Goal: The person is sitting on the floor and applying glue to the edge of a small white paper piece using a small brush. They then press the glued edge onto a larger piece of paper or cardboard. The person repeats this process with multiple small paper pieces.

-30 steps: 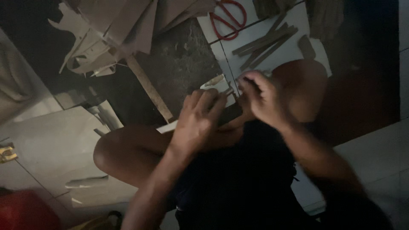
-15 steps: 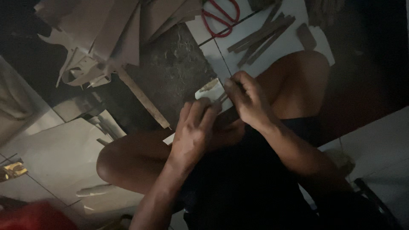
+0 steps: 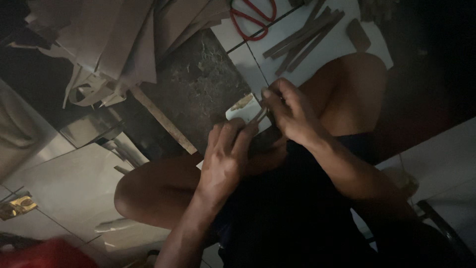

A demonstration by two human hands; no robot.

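I sit on the floor with both knees spread, and both hands meet over my lap. My left hand (image 3: pixel 225 159) grips a dark folded piece from below, its fingers curled over the top edge. My right hand (image 3: pixel 292 116) pinches thin strips at the edge of a small pale card piece (image 3: pixel 245 108) that sticks up between the two hands. The light is dim, so the dark piece held in my lap is hard to make out.
A heap of brown cardboard sheets and offcuts (image 3: pixel 114 39) lies at the upper left. Red-handled scissors (image 3: pixel 253 17) and several dark strips (image 3: pixel 305 37) rest on white floor tiles beyond my right knee. A long wooden stick (image 3: pixel 161 119) lies on the dark floor.
The view has shifted slightly, and my hands sit lower in the picture. Both hands stay together on the same piece, the right fingers working at its top edge.
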